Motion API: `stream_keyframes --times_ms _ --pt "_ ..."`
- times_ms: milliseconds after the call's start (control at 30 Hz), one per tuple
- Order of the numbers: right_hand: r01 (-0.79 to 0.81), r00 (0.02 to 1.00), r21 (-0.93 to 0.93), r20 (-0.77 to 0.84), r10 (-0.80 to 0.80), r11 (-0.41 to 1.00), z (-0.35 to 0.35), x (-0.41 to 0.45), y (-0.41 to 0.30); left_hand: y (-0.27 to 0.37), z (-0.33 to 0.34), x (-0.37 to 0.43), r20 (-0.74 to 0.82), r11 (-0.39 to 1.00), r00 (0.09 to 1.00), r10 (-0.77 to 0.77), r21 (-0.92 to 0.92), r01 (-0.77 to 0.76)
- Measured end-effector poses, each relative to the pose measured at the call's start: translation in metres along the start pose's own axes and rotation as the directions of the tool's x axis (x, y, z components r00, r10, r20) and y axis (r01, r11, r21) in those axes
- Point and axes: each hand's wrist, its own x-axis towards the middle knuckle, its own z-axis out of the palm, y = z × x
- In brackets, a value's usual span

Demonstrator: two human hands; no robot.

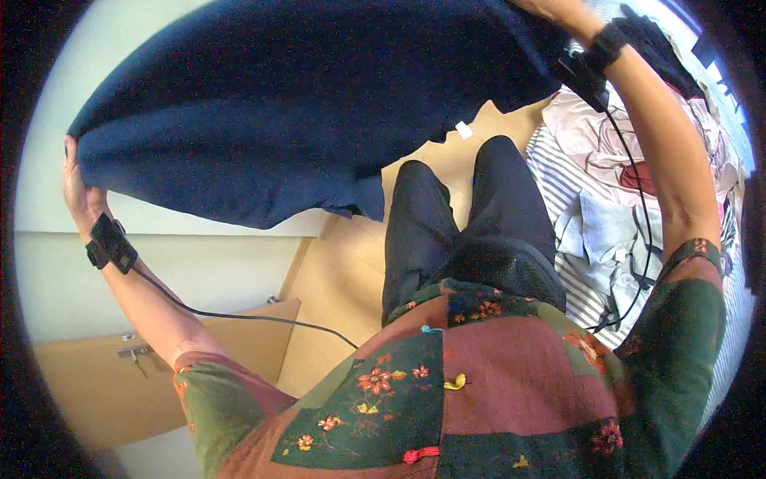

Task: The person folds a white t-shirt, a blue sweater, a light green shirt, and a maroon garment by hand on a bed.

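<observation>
A large dark navy cloth garment (287,114) is stretched out in the air between my two hands, above my knees. My left hand (81,182) grips its lower left corner, thumb on the near side. At the upper right, my right hand (547,9) is at the garment's other end, partly cut off by the picture's top edge, so its fingers cannot be made out. A small white tag (464,130) sticks out from the garment's lower edge. Black devices with cables are strapped to both wrists.
On my right, a striped bedsheet (547,158) bears a pink garment (574,126), light grey clothes (604,227) and a black garment (649,45). A wooden door (227,353) with a metal handle is at lower left, beside a pale wall (239,263). Light wood flooring (335,281) lies below.
</observation>
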Motion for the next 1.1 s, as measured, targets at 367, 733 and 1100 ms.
stream_keyframes --times_ms 367,733,1100 --pt "0.029 0.695 -0.154 0.713 0.091 0.988 -0.042 -0.016 0.001 0.011 -0.021 0.008 0.049 1.0 0.999 -0.003 0.024 0.002" --pt "-0.659 0.718 0.527 0.227 0.658 0.537 0.032 -0.122 0.089 -0.004 -0.025 0.006 0.038 0.991 0.995 -0.097 -0.087 0.1" --pt "-0.369 0.751 0.681 0.619 0.229 -0.632 0.068 -0.221 0.016 -0.082 0.021 -0.017 -0.177 0.893 0.878 -0.445 -0.166 0.419"
